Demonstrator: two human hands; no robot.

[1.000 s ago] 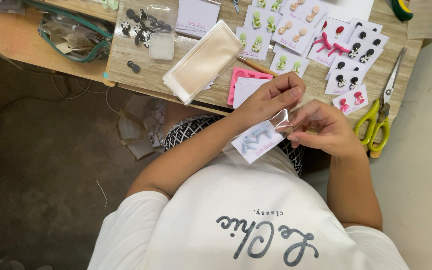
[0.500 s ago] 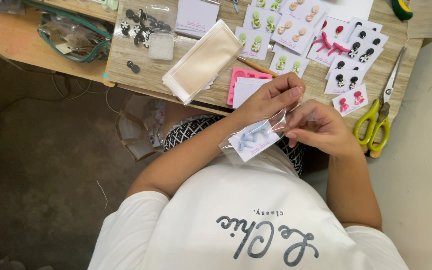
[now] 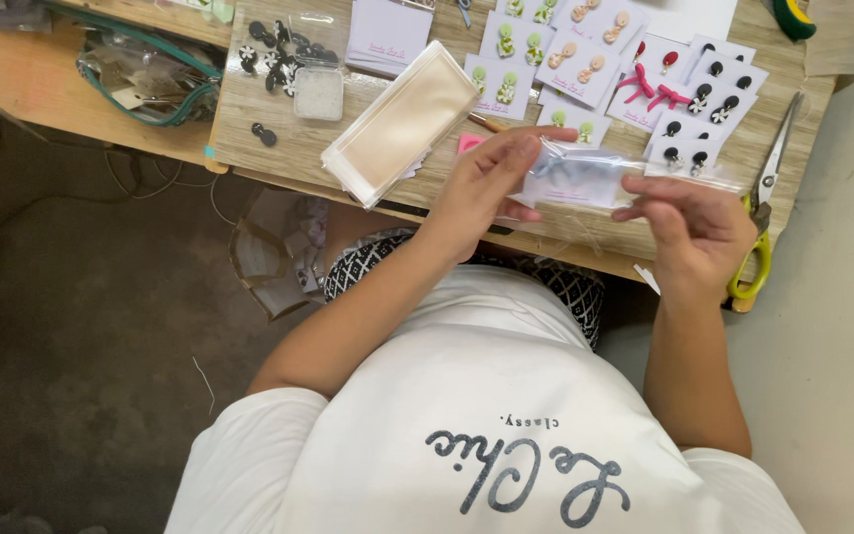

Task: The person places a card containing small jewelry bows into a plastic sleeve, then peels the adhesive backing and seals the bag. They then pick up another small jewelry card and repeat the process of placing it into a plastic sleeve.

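Note:
A clear plastic sleeve [image 3: 595, 178] holding a white card with pale blue bow earrings is stretched flat between my hands, over the near edge of the wooden table [image 3: 279, 148]. My left hand [image 3: 486, 183] grips its left end between thumb and fingers. My right hand [image 3: 694, 227] holds the right end, where the open flap sticks out. Just beyond the sleeve lie several white cards with earrings [image 3: 689, 109] in black, pink, green and peach.
A stack of clear sleeves [image 3: 402, 119] lies left of my hands, with a pink mould [image 3: 469, 143] peeking out beside it. Green-handled scissors [image 3: 755, 232] rest at the right edge. A small clear box [image 3: 318, 87], black earring pieces [image 3: 269, 49] and a zip pouch [image 3: 145, 74] sit further left.
Both hands rose from my lap to the table edge. The sleeve with the blue earring card turned from hanging tilted to lying flat, and my hands moved apart along it.

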